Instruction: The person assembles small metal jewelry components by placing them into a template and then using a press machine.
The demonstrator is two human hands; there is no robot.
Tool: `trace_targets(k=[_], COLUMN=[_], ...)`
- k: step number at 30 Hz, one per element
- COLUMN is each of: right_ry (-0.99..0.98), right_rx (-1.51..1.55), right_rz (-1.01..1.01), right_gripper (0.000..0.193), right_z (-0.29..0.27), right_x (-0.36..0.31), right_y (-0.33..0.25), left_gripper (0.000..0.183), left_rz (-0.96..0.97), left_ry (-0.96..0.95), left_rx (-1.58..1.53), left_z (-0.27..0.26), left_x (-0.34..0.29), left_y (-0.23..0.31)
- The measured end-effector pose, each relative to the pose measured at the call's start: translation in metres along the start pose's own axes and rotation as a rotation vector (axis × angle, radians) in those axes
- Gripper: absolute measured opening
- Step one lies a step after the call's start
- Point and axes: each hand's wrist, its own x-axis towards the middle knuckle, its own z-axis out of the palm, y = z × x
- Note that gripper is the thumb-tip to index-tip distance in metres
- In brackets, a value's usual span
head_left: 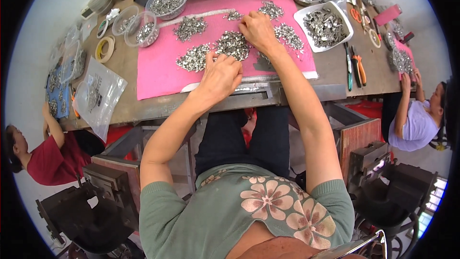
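Heaps of small, shiny silver metal pieces lie on a pink ribbed mat in front of me. My left hand is at the near edge of two touching heaps, a paler one and a darker one. Its fingers are curled in, and what they hold, if anything, is hidden. Farther off, my right hand reaches in beside the darker heap, fingers bent down and pressed together. Anything in its fingertips is too small to name. More loose pieces are spread to its right.
A white square tub of metal pieces stands right, beside pliers. Clear plastic bowls line the back. Tape rolls and a plastic bag lie left. Co-workers sit at left and right.
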Motion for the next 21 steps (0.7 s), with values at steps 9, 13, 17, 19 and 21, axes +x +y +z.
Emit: trace_targets(k=[9, 13, 17, 19, 21], right_ry=[-0.086, -0.076, -0.069, -0.063, -0.047], right_rx=[0.015, 0.113, 0.108, 0.137, 0.263], right_rz=[0.129, 0.1, 0.11, 0.111, 0.095], right_gripper=[0.018, 0.018, 0.017, 0.016, 0.015], right_z=[0.008, 0.003, -0.001, -0.01, -0.028], right_x=[0.007, 0.008, 0.01, 0.002, -0.012], right_y=[0.001, 0.001, 0.006, 0.004, -0.011], left_gripper=[0.01, 0.009, 0.009, 0.009, 0.006], left_rz=[0.133, 0.137, 0.13, 0.133, 0.087], left_ry=[-0.022, -0.073, -0.031, -0.022, -0.006], left_rx=[-0.072, -0.086, -0.058, -0.047, -0.048], left_z=[0.003, -0.002, 0.0, 0.002, 0.003], left_x=[-0.005, -0.008, -0.006, -0.005, -0.01], left_y=[-0.008, -0.014, -0.009, -0.007, -0.008])
